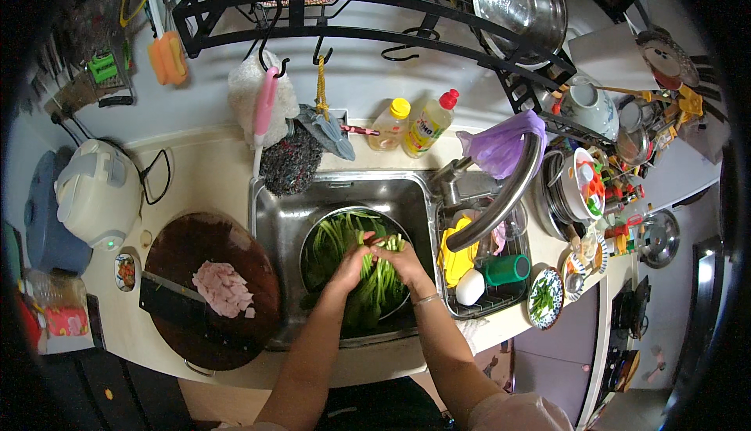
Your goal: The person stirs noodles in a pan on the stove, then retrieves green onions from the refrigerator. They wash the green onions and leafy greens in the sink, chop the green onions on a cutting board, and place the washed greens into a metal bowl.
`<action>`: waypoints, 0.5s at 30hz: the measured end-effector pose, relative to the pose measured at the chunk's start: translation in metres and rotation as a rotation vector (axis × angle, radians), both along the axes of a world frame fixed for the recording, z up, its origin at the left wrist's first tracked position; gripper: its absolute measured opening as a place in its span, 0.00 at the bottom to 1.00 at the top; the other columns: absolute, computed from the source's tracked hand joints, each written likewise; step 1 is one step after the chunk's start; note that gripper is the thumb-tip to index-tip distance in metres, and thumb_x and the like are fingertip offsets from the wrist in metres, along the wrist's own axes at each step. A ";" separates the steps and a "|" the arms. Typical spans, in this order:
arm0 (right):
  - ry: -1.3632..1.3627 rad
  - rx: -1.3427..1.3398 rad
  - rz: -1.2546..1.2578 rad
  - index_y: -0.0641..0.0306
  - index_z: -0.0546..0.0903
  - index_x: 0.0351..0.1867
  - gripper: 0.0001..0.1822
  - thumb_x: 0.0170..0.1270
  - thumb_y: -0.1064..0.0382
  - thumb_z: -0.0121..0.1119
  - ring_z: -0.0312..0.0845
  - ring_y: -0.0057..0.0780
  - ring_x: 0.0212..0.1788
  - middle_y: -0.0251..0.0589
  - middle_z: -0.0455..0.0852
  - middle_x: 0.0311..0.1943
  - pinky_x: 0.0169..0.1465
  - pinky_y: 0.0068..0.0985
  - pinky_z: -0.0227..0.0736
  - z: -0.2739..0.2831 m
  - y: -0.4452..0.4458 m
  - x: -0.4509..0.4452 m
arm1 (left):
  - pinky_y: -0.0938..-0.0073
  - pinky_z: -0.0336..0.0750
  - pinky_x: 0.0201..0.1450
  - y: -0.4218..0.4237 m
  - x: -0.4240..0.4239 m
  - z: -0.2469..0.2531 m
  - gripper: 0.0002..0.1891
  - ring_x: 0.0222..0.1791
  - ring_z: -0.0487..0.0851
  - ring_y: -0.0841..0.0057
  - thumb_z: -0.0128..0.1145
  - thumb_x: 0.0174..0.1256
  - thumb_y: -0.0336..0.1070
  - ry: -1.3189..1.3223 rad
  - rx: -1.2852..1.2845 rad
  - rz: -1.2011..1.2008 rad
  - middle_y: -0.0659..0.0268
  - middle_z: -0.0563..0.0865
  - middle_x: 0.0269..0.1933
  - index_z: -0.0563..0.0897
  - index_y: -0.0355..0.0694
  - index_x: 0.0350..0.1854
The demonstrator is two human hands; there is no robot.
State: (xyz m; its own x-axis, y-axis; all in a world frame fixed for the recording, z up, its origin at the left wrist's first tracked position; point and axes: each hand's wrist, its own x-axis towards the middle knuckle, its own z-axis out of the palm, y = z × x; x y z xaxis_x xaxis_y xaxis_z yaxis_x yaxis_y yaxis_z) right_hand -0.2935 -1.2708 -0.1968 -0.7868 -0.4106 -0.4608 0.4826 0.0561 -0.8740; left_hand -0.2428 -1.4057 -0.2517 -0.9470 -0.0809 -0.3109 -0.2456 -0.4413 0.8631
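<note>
Both my hands are over a round metal basin (405, 309) that stands in the stainless steel sink (276, 220). Long leafy greens (334, 243) lie in the basin. My right hand (402, 261) grips a bunch of their pale green stems (384, 275), leaves hanging down towards me. My left hand (352, 264) is closed on stems at the bunch's left side, its fingertips meeting the right hand's. The fingers hide part of the stems. A bracelet circles my right wrist.
Left of the sink, a round chopping board (234, 343) bears sliced pale meat (220, 290) and a cleaver (176, 302). The curved faucet (504, 208) arches over a drying rack (490, 311) at right. A patterned dish (545, 299) holds chopped greens. Bottles (428, 126) stand behind the sink.
</note>
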 end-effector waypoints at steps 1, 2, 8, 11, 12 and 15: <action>0.009 -0.031 -0.021 0.65 0.82 0.37 0.08 0.57 0.69 0.66 0.79 0.21 0.33 0.36 0.85 0.33 0.36 0.20 0.73 0.005 -0.002 0.000 | 0.72 0.63 0.62 0.000 0.000 -0.004 0.24 0.58 0.74 0.71 0.47 0.60 0.34 0.020 0.111 0.015 0.59 0.80 0.55 0.71 0.33 0.60; 0.017 -0.063 -0.041 0.65 0.81 0.37 0.07 0.57 0.69 0.65 0.79 0.21 0.33 0.36 0.84 0.33 0.37 0.20 0.73 0.010 -0.003 0.001 | 0.72 0.63 0.62 -0.001 0.000 -0.008 0.24 0.57 0.74 0.71 0.47 0.60 0.34 0.041 0.221 0.030 0.59 0.79 0.55 0.71 0.33 0.60; -0.106 -0.200 -0.081 0.65 0.80 0.37 0.08 0.55 0.73 0.60 0.80 0.24 0.37 0.38 0.84 0.34 0.43 0.21 0.74 0.001 0.012 -0.002 | 0.71 0.72 0.52 -0.026 0.002 -0.010 0.24 0.50 0.78 0.72 0.46 0.53 0.27 0.028 0.384 0.163 0.61 0.79 0.55 0.74 0.34 0.57; 0.074 0.001 0.029 0.67 0.80 0.39 0.10 0.53 0.72 0.62 0.79 0.23 0.36 0.38 0.84 0.35 0.42 0.21 0.73 -0.004 0.003 -0.001 | 0.68 0.71 0.57 -0.024 -0.006 0.014 0.28 0.55 0.77 0.69 0.45 0.49 0.27 0.112 0.338 0.054 0.59 0.77 0.58 0.73 0.33 0.58; 0.069 0.100 0.049 0.68 0.80 0.39 0.11 0.53 0.71 0.64 0.79 0.22 0.36 0.36 0.84 0.34 0.41 0.21 0.73 -0.003 -0.004 -0.002 | 0.66 0.66 0.63 -0.019 -0.010 0.025 0.31 0.60 0.73 0.67 0.44 0.45 0.27 0.187 0.435 -0.010 0.58 0.75 0.61 0.72 0.32 0.60; 0.030 0.114 0.065 0.69 0.81 0.39 0.12 0.53 0.70 0.66 0.77 0.20 0.35 0.35 0.85 0.34 0.39 0.20 0.73 0.008 -0.013 -0.002 | 0.69 0.53 0.71 -0.007 -0.012 0.028 0.32 0.69 0.63 0.67 0.42 0.48 0.27 0.341 0.113 0.023 0.56 0.67 0.68 0.68 0.28 0.63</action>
